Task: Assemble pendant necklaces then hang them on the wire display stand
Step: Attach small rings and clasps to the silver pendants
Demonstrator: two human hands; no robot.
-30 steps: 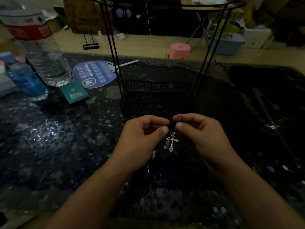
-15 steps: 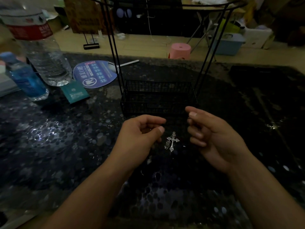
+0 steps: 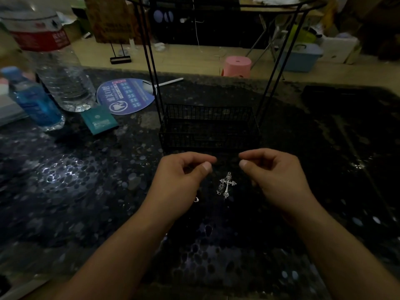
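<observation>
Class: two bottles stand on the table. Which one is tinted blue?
The small blue bottle at the far left. The large bottle beside it is clear, taller, and wears a red label.

We cannot tell whether our left hand (image 3: 184,180) and right hand (image 3: 275,178) pinch a cord; the stand (image 3: 207,126) is cut off above.

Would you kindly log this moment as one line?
left hand: pinching | right hand: pinching | cord: not visible | cross pendant: hanging between hands | wire stand: behind
</observation>
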